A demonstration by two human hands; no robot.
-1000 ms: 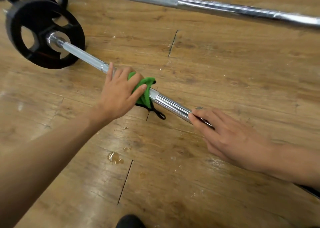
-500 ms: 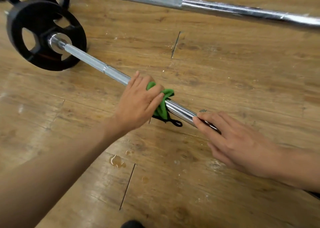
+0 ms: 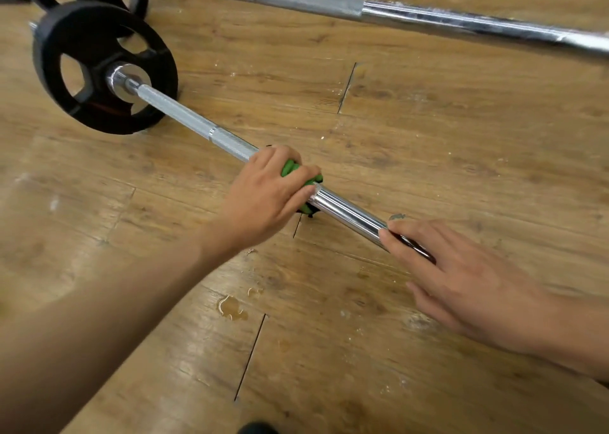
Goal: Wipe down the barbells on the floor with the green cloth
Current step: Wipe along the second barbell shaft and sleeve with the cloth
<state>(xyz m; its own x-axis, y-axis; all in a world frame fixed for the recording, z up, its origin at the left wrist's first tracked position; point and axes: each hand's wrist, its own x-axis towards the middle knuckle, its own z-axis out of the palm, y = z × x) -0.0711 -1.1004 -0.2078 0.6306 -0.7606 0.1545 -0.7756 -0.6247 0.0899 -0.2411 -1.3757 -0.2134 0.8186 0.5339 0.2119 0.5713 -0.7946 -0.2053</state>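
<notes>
While the black plate [image 3: 99, 68] sat on the near barbell [image 3: 197, 124], the left hand [image 3: 263, 199] clenched the green cloth [image 3: 290, 168] round the shaft where knurling met smooth chrome. A good stroke, I judged, needed firm wrap-around pressure and a slight twist, so the underside got wiped too. Further right, the right hand [image 3: 461, 282] lay on the bar, fingers straight, apparently steadying it against rolling. Most of the cloth hid under the gripping hand; the bar's right end vanished beneath the other, and the far barbell [image 3: 428, 18] ran off-frame.
</notes>
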